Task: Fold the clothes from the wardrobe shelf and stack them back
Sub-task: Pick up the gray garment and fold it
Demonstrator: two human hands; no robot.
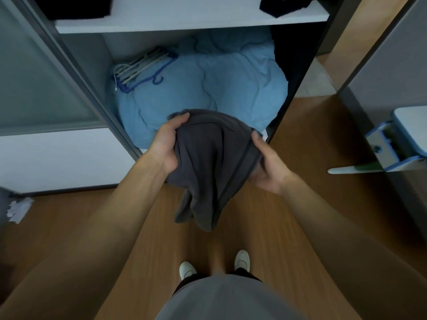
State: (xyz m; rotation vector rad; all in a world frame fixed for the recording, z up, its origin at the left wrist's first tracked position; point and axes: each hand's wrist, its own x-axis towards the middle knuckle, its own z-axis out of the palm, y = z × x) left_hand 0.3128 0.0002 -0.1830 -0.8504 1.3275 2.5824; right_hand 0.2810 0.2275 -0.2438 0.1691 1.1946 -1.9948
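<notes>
You hold a dark grey garment in both hands in front of the open wardrobe, above the wooden floor. Your left hand grips its upper left edge, the fingers curled over the bunched cloth. Your right hand takes the right side, with the thumb pressed on top of the cloth and the other fingers tucked beneath it, out of sight. The garment is crumpled, not flat; its lower part hangs loose between your forearms, and a darker seam runs down it on the right.

Behind the garment, the lower compartment of the wardrobe is filled by a light blue duvet. A bundle of hangers, some pale and one blue, lies on the duvet's left side. Above that runs a white shelf with dark clothes lying at its right end and more dark cloth at its left end. A frosted sliding door stands to the left of the opening.

Your white shoes show on the floor below, and some crumpled white paper lies at the far left.
</notes>
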